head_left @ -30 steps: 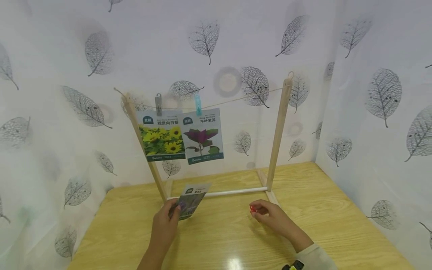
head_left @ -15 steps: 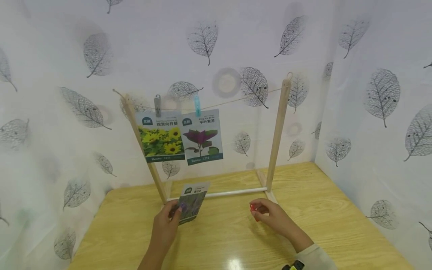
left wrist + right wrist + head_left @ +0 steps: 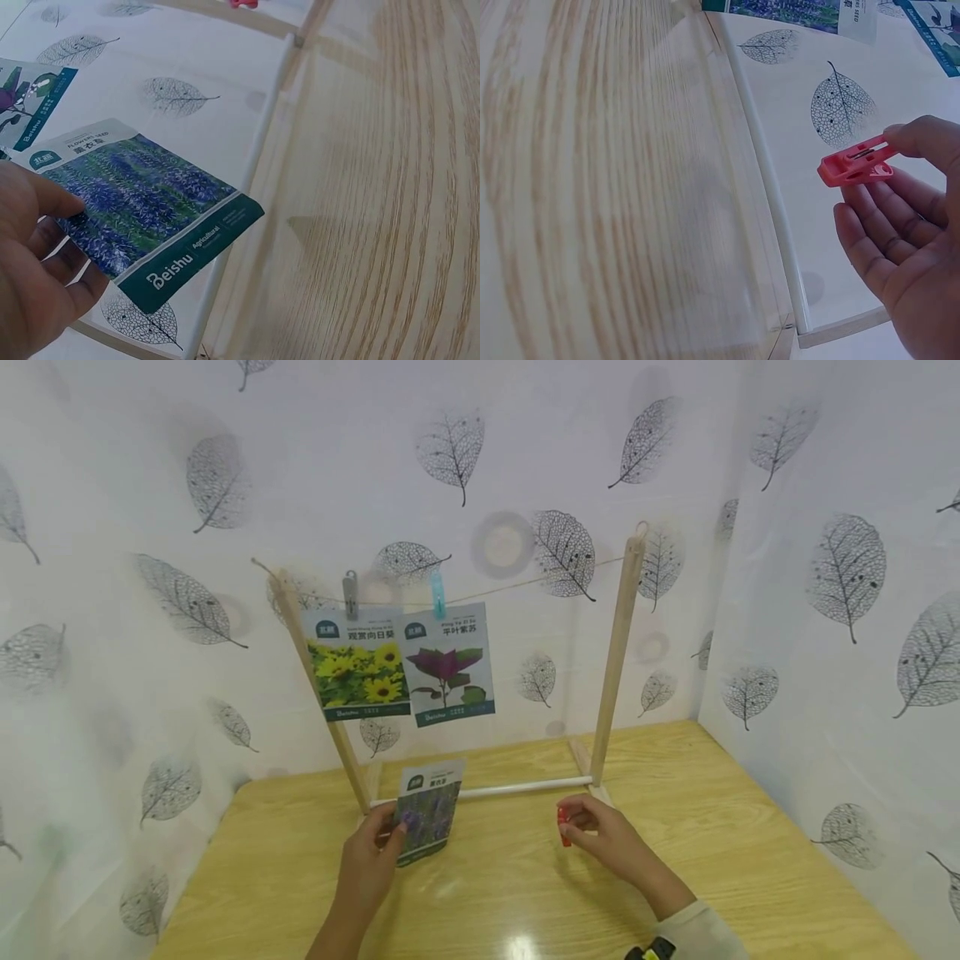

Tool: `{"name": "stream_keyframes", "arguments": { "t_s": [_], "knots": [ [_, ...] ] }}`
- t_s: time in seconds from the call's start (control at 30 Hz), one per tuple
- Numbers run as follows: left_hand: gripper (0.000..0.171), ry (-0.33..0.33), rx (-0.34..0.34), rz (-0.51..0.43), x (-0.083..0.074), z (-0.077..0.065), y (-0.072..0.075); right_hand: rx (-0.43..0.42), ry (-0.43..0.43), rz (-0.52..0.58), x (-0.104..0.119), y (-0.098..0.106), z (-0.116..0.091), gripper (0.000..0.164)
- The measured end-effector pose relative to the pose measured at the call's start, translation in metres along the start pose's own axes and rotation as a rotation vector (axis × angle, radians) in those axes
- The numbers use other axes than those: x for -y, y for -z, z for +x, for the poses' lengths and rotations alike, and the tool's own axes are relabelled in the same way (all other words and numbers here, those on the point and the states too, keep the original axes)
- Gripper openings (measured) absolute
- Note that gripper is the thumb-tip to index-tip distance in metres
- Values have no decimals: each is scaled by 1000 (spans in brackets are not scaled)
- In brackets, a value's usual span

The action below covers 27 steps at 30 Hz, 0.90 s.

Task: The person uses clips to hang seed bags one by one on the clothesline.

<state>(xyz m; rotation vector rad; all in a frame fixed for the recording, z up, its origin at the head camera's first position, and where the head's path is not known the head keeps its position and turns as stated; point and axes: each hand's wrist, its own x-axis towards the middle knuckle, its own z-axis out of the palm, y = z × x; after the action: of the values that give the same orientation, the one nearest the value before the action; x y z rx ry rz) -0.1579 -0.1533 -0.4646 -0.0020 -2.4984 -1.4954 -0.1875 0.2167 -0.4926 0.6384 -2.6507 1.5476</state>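
Observation:
My left hand [image 3: 369, 853] pinches a lavender seed packet [image 3: 429, 814] by its left edge, thumb on the printed front. In the left wrist view the packet [image 3: 142, 202] shows purple flowers and a green bottom band. Off to the right, my right hand [image 3: 607, 839] holds a small red clothespin [image 3: 563, 827] between thumb and fingers; the right wrist view shows the clothespin [image 3: 855, 162] up close. Beyond the hands, a sunflower seed packet [image 3: 360, 668] hangs under a grey clothespin [image 3: 350, 594], and a purple-leaf seed packet [image 3: 450, 668] under a blue clothespin [image 3: 438, 593].
A thin string [image 3: 517, 585] runs between two wooden posts, the right post [image 3: 618, 660] and the left post [image 3: 318, 685]. A white rod [image 3: 525, 788] joins them low down, above the wood-grain table [image 3: 495, 893]. Leaf-printed sheeting [image 3: 510, 435] surrounds the table.
The lavender packet has turned to face the head camera more squarely. The red clothespin has been turned in the right hand and now stands more upright. The hanging packets stay put.

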Motion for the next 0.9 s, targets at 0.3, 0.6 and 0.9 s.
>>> {"name": "stream_keyframes", "arguments": {
  "t_s": [0.3,0.6,0.9],
  "knots": [
    [29,-52,-6,-31,-1,-1,-2,-16,25,58,2,0,0,29],
    [27,-5,42,-85,-7,-4,1,-25,11,109,8,3,0,33],
    [23,-2,55,-92,-10,-3,0,-44,79,138,10,3,-2,26]
  ]
}}
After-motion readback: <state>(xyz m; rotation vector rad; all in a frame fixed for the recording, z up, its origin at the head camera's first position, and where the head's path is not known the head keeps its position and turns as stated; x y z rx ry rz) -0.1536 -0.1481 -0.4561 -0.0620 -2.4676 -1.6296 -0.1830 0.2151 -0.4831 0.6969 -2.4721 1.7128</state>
